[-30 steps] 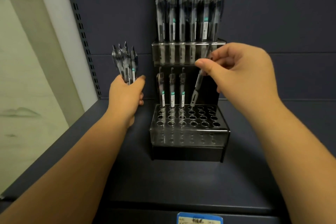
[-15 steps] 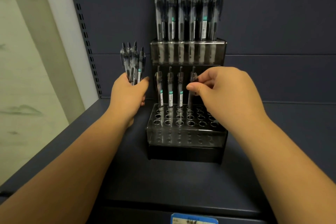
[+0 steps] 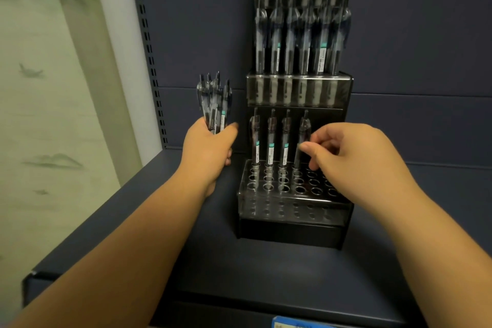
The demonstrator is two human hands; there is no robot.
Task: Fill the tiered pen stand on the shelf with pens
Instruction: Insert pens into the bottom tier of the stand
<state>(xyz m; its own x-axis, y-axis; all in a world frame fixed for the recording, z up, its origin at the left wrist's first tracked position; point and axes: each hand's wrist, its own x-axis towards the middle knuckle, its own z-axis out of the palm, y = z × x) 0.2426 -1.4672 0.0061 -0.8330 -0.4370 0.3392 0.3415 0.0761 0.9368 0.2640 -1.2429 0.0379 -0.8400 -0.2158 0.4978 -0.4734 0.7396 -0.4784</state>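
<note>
The right hand [image 3: 354, 160] is pinching the fourth pen [image 3: 302, 141] in the stand's [image 3: 292, 210] bottom tier, with many holes at 5 o'clock waiting while the left hand [image 3: 209, 149] is gripping a bunch of pens [image 3: 214, 104].

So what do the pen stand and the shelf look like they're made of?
The pen stand looks like smoked, see-through plastic, probably acrylic: glossy, and the hole rows show through its front wall. Its base looks opaque black. The shelf looks like matte dark blue-grey painted metal, judging by the slotted upright beside it, though the finish alone leaves that open.

Your left hand [image 3: 210, 149] gripped a bunch of pens [image 3: 214, 102] upright; your right hand [image 3: 354, 157] pinched one standing pen [image 3: 302, 138] with curled fingers.
</note>
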